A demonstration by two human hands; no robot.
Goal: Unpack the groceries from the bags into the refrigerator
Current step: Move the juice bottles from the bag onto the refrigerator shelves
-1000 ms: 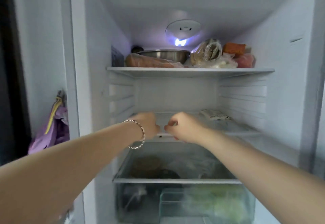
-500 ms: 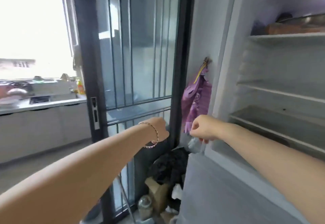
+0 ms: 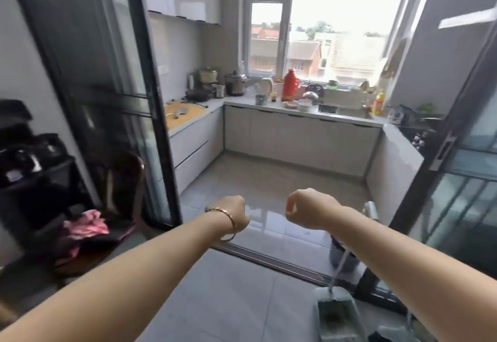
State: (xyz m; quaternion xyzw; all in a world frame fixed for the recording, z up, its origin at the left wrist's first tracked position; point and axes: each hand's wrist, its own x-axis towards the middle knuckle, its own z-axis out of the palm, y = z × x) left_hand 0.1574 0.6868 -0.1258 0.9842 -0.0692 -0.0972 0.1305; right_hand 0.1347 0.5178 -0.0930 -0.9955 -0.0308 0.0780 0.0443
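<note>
My left hand (image 3: 236, 214), with a bracelet on the wrist, and my right hand (image 3: 309, 211) are stretched out in front of me at waist height, a short gap between them. Both have the fingers curled into loose fists and I see nothing held in either. The refrigerator and the grocery bags are out of view. I face a kitchen through an open sliding-door frame.
A black-framed glass sliding door (image 3: 113, 94) stands at the left and another (image 3: 457, 180) at the right. A dustpan with a broom (image 3: 338, 312) lies on the floor at lower right. A chair with pink cloth (image 3: 88, 227) sits at the left. The kitchen counter (image 3: 301, 111) is crowded.
My view has swung left from the refrigerator shelves, past the glass door, to the kitchen. Both hands came off the shelf edge and stayed curled in front of me.
</note>
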